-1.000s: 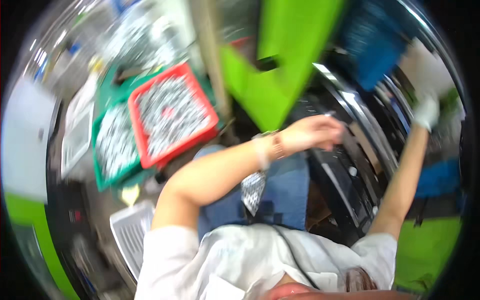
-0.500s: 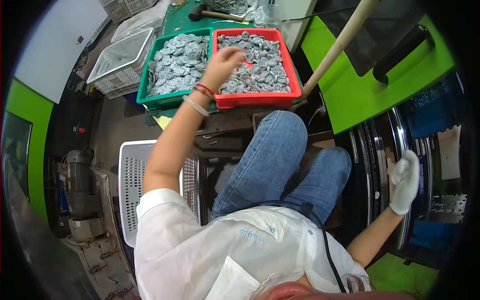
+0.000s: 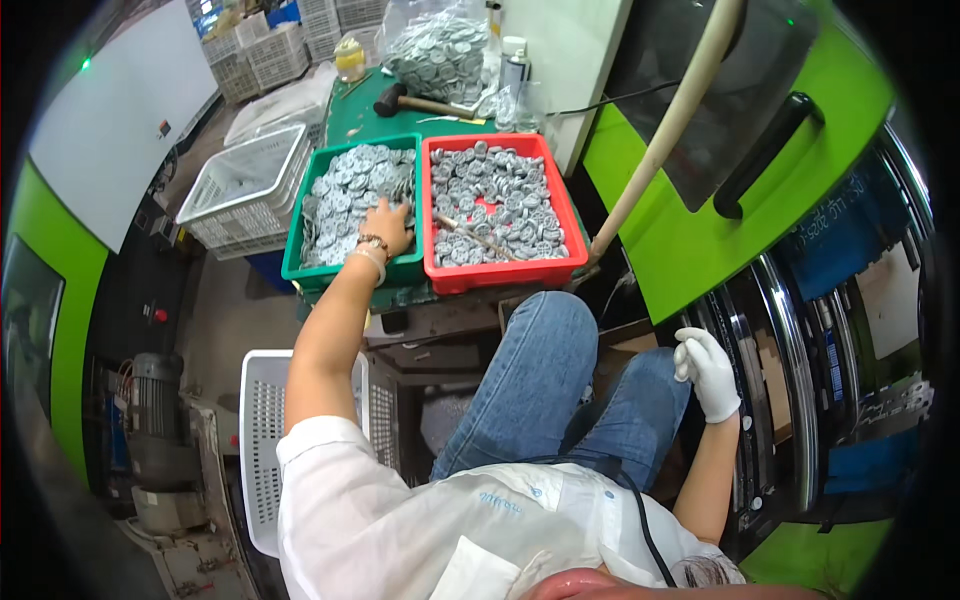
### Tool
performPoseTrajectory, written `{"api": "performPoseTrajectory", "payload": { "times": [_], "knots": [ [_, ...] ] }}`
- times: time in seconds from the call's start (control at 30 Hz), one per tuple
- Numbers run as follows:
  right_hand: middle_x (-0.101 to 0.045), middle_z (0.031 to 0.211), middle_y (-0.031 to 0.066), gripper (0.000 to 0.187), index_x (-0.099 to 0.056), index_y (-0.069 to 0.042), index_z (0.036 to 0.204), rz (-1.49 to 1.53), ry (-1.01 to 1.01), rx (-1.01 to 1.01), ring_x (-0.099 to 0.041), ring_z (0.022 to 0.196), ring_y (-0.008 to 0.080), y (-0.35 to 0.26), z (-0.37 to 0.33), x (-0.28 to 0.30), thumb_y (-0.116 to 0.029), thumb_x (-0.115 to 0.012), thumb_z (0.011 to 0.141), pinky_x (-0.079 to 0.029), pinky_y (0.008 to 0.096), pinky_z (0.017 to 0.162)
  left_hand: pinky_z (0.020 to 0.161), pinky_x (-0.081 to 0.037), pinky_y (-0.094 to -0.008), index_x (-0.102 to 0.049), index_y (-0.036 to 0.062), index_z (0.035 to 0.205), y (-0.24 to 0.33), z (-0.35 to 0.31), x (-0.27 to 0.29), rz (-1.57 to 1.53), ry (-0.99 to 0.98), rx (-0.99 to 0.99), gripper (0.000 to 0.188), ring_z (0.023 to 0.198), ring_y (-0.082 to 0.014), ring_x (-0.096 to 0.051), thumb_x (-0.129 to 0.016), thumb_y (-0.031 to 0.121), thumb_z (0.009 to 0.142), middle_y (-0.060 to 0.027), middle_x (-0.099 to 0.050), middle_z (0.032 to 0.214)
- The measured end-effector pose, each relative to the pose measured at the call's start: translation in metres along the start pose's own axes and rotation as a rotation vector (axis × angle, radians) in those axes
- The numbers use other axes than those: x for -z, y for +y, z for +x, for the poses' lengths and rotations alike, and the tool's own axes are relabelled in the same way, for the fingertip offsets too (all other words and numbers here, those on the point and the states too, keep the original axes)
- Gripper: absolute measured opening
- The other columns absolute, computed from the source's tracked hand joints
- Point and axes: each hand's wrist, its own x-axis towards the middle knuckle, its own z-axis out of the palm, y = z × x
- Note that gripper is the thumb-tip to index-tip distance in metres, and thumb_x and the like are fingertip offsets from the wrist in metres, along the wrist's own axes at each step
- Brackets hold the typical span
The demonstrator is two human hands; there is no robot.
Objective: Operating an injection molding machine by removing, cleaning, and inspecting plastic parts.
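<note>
In the head view, our bare left hand [image 3: 388,228] is down in the green tray [image 3: 407,268], near its right wall, fingers bent onto the flat grey discs [image 3: 345,190]. Whether it pinches one, we cannot tell. Our right hand [image 3: 710,375], in a white glove, hangs well apart from the left, beside our knee; its fingers are curled, and we cannot tell if they close on anything.

The red tray [image 3: 505,275] stands just beside the green one, with more small grey pieces [image 3: 495,175] and a thin stick [image 3: 475,237] lying across them. Both trays sit at the near edge of the green table [image 3: 365,125], so a hard push of our wrist or a knock from our knee could shift or tip one. Discs lie heaped near the shared side; a careless sweep might flick some over into the red tray and mix the two lots. Our bare fingers could also get scratched if any rim is sharp. Our gloved hand is close to the bars [image 3: 790,370] of the machine on our right; with our attention on the tray, it could bump them or snag there.
</note>
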Motion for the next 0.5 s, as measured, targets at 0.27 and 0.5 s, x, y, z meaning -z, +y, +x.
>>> {"api": "performPoseTrajectory", "payload": {
  "times": [0.27, 0.5],
  "knots": [
    [-0.06, 0.082, 0.0046, 0.021, -0.059, -0.003, 0.112, 0.501, -0.125, -0.201, -0.053, 0.064, 0.0126, 0.088, 0.016, 0.005, -0.018, -0.05, 0.1, -0.045, 0.0268, 0.06, 0.083, -0.053, -0.0498, -0.058, 0.0182, 0.124, -0.014, 0.01, -0.002, -0.195, 0.041, 0.006, 0.037, 0.096, -0.0432, -0.064, -0.061, 0.019, 0.087, -0.023, -0.052, 0.12],
    [-0.061, 0.087, 0.0046, 0.02, -0.056, -0.007, 0.115, 0.85, -0.128, -0.204, -0.058, 0.071, 0.0143, 0.123, 0.027, 0.027, -0.017, -0.046, 0.101, -0.049, 0.0287, 0.065, 0.078, -0.051, -0.0495, -0.058, 0.0143, 0.123, -0.029, 0.017, 0.013, -0.227, 0.128, 0.086, 0.038, 0.099, -0.0389, -0.063, -0.057, 0.037, 0.093, -0.0204, -0.065, 0.107]
  ]
}}
